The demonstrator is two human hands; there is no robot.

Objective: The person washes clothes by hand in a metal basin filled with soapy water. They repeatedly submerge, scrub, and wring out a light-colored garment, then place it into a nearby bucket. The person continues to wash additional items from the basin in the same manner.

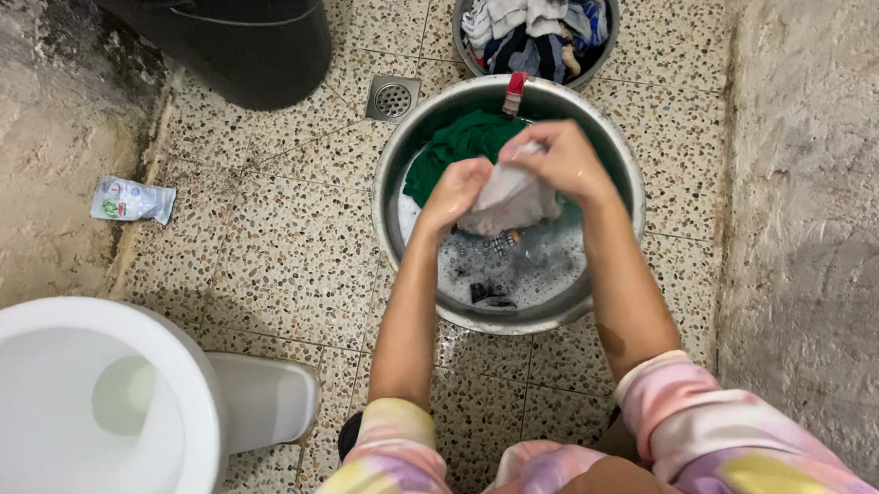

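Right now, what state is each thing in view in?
Left hand: gripping the pale cloth.
Right hand: gripping the pale cloth.
Pale cloth: wet, bunched, held above the water.
Metal basin: holds soapy water.
Green garment: soaking in the basin.
Far basin: heaped with clothes.
Sachet: lying crumpled on the floor.
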